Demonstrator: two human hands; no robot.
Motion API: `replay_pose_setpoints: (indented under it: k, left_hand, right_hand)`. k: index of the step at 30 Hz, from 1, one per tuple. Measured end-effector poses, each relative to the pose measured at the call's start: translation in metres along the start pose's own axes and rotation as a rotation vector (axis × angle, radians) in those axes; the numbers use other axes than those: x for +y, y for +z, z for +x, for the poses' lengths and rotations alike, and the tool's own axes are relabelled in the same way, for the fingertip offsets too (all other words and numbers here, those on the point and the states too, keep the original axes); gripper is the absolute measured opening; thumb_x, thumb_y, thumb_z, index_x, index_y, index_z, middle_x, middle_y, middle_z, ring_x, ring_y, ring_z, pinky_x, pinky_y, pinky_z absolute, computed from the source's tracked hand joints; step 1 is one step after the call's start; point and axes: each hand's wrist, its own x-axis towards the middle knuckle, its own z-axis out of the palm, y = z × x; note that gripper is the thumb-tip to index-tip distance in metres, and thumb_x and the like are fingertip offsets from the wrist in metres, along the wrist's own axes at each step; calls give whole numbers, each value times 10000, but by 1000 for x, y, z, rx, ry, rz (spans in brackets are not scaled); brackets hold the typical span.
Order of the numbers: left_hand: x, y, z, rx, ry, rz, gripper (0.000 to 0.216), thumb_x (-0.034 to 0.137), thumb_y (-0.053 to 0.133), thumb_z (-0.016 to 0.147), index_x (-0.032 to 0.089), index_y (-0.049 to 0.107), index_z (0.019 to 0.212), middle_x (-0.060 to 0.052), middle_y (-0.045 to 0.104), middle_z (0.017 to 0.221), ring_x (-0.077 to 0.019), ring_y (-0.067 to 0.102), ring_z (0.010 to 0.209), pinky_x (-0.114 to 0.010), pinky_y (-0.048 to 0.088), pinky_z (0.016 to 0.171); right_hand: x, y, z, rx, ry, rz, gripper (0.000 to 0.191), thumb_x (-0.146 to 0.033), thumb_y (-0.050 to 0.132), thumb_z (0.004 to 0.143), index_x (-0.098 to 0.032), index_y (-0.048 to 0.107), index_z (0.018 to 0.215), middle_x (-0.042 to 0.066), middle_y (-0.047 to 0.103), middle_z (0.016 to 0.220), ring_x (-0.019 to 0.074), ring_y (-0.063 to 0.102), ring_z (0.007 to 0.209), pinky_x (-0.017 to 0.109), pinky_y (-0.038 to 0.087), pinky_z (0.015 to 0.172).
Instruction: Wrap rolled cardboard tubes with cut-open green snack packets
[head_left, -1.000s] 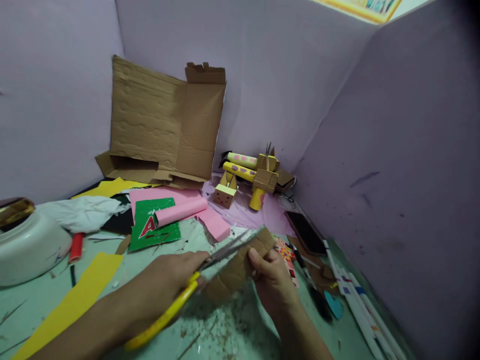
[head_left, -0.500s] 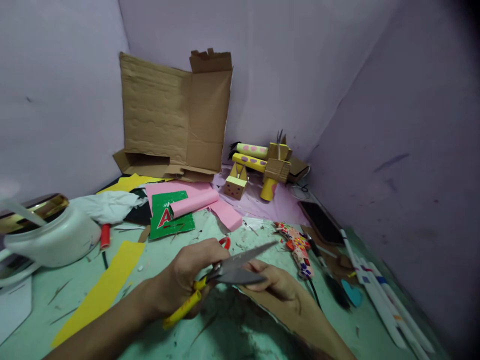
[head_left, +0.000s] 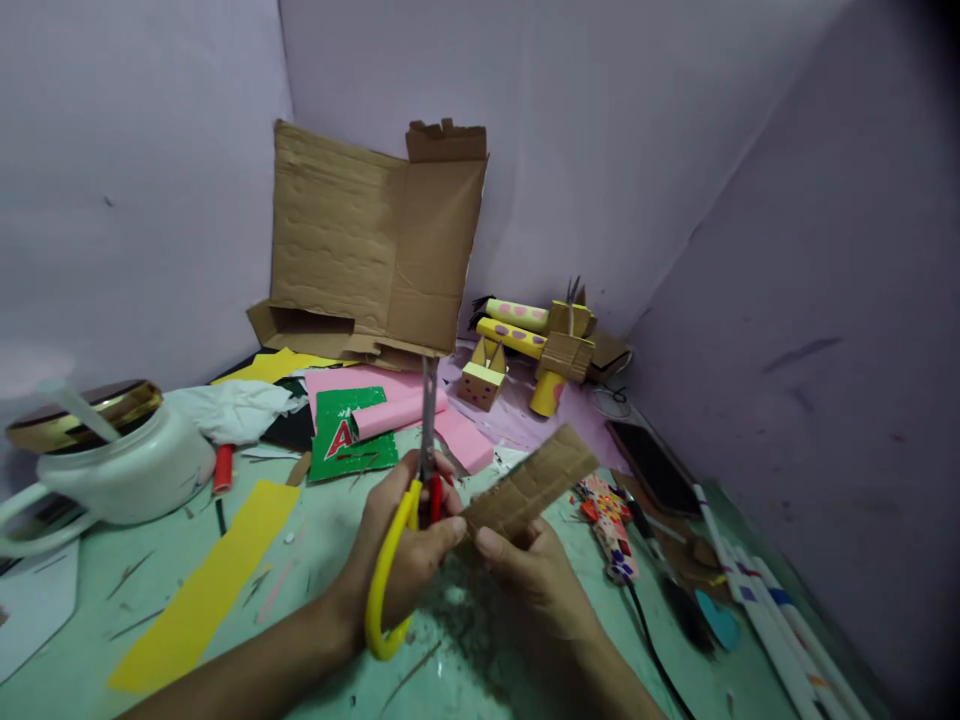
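Note:
My left hand (head_left: 405, 560) is closed around scissors (head_left: 391, 565) with yellow and red handles. Their blades are together and point up, away from me. The left thumb also touches the near end of a brown cardboard strip (head_left: 536, 480). My right hand (head_left: 536, 575) grips that strip near the same end, thumb on top, so it slants up to the right. A yellow paper strip (head_left: 206, 585) lies left of my left hand. Right of the cardboard strip is a glue gun with a patterned cover (head_left: 606, 520), its black cord running toward me.
An opened cardboard box (head_left: 337, 240) leans on the back wall. Before it lie a green piece (head_left: 341, 400) and pink paper (head_left: 465, 440). A small cardboard animal head (head_left: 484, 383) stands beside yellow tube figures (head_left: 514, 337). A white pot (head_left: 127, 480) is left; a phone (head_left: 652, 465) and markers (head_left: 780, 620) are right.
The scissors have turned from pointing right with spread blades to pointing up with blades together. The cardboard strip has swung up into view between both hands. The camera view has shifted slightly.

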Motion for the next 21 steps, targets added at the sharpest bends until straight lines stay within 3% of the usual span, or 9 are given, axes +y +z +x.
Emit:
replay_pose_setpoints:
  k: [3,6,9,13,18,21]
  left_hand:
    - [2,-1,-2,-96,62,177,189,212,527,779,202,444,949,44,507,692,-109,484,559,-237,425,524]
    - [4,-10,-2,-178,230,531,121,233,438,864,195,473,973,-2,538,762,-160,520,671,-299,442,612]
    - [1,-20,-5,-224,397,783,264,143,363,858,200,467,1094,-66,551,924,-231,519,877,-393,452,757]
    - [-12,-26,-11,-270,438,947,595,43,367,752,237,326,1312,-109,490,1152,-280,436,1095,-463,411,907]
    - [-27,-23,-15,-252,456,999,632,39,380,693,204,344,1302,-127,480,1164,-299,410,1118,-506,376,931]
    - [-33,-22,-14,-254,493,1044,653,41,373,694,197,315,1326,-135,466,1195,-320,374,1154,-532,355,939]
  right_hand:
    - [2,-5,2,127,-23,5,230,-258,793,562,-145,709,744,50,707,692,196,638,618,317,506,637]
    - [-8,-12,6,291,-77,121,263,-242,841,473,-175,696,682,13,701,653,161,628,587,270,511,602]
    - [-20,-18,9,400,-136,178,284,-222,863,420,-196,683,638,-17,693,636,134,627,605,228,505,603]
    - [-23,-28,10,380,-262,126,265,-250,854,458,-204,686,658,-16,691,661,146,623,664,250,491,649]
    - [-16,-33,7,246,-342,-30,178,-272,794,570,-206,702,707,-6,678,666,157,588,640,278,458,619]
    - [-14,-32,5,248,-329,-103,130,-289,765,605,-203,691,668,-6,660,644,156,566,634,281,443,616]
